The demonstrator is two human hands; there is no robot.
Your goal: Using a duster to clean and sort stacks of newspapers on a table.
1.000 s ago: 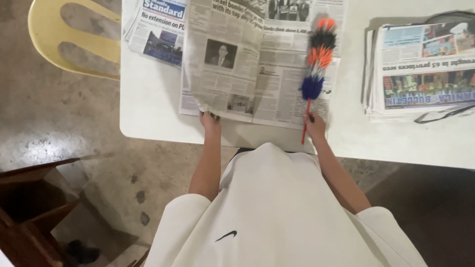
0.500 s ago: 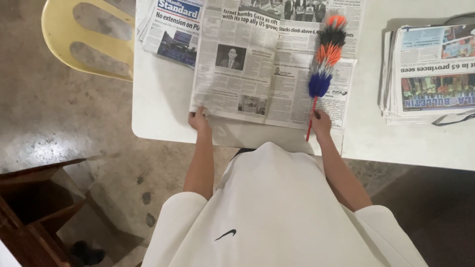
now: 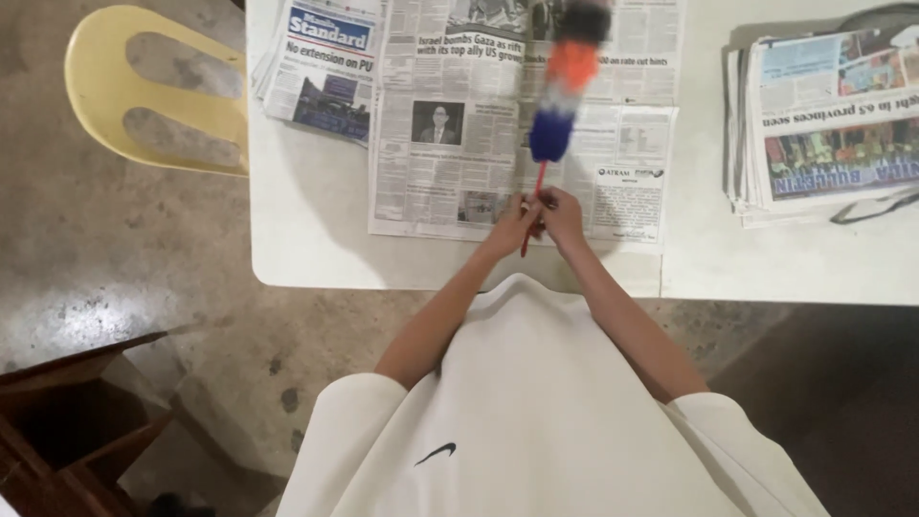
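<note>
The person is wearing a loose white short-sleeved shirt with a small dark curved mark on the chest, its wide sleeves ending above the elbows and leaving both forearms, the left hand [image 3: 507,226] and the right hand [image 3: 562,211] bare and unadorned.

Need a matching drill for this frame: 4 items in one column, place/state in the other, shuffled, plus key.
Items:
1. feather duster
2. open newspaper
3. stacked newspapers
4. yellow plastic chair

Places/states:
A. on the floor, left of the white table
B. piled at the table's right end
C. handle gripped by the left hand and right hand, head blurred
D. spread flat in front of the person

Pairs: 1-C, 2-D, 3-B, 4-A
</note>
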